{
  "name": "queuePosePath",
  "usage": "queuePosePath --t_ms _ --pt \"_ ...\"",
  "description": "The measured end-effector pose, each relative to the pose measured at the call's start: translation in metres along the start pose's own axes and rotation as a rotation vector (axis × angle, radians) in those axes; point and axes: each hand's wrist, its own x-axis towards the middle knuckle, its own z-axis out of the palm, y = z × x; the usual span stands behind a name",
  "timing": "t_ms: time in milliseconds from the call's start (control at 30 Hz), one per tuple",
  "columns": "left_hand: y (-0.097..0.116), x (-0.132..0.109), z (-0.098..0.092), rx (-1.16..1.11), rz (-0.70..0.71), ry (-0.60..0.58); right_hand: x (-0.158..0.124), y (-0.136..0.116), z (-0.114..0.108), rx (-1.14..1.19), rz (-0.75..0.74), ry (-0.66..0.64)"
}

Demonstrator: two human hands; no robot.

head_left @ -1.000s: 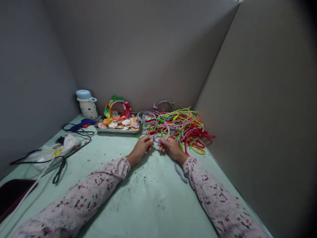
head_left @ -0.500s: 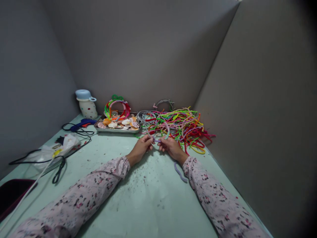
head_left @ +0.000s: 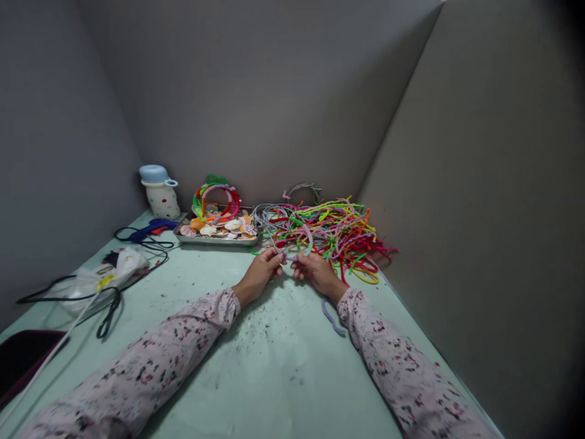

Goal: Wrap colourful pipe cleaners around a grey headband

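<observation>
Between my two hands is a ring-shaped hoop (head_left: 309,235), partly wrapped in pink, pale green and purple pipe cleaner, with bare grey wire on its left side. My left hand (head_left: 264,271) pinches the hoop at its lower left, where the purple wrap meets the wire. My right hand (head_left: 316,271) pinches the lower right of the same hoop, fingers curled. A short stretch of purple shows between the fingertips. A loose purple pipe cleaner (head_left: 333,318) lies on the table beside my right wrist. Just beyond my hands spreads a heap of colourful pipe cleaners (head_left: 340,228).
A metal tray (head_left: 219,241) of seashells holds finished-looking colourful hoops (head_left: 217,198). Grey wire rings (head_left: 267,214) lie beside it. At left are a bottle (head_left: 161,198), a blue glue gun (head_left: 153,228), black cable (head_left: 109,323), a plastic bag (head_left: 130,262) and a dark container (head_left: 27,360). Grey partitions enclose the table.
Hardly anything differs. Both hands keep their grip on the hoop in the same place, with only a slight shift of the fingers at the purple section.
</observation>
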Motion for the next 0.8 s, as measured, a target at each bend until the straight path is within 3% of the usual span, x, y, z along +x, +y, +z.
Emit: queuePosePath --t_ms 400,633,800 --pt "-0.0011 0.0011 0.0009 -0.032 -0.027 0.01 0.0013 0.0014 -0.0009 0.035 0.009 0.004" --pt "0.0013 -0.0001 0.0014 -0.099 -0.035 -0.048 0.0018 0.0033 -0.0031 0.018 0.012 -0.008" --pt "0.0017 -0.0013 0.0022 -0.022 -0.028 -0.016 0.0014 0.0017 -0.0014 0.05 -0.008 -0.004"
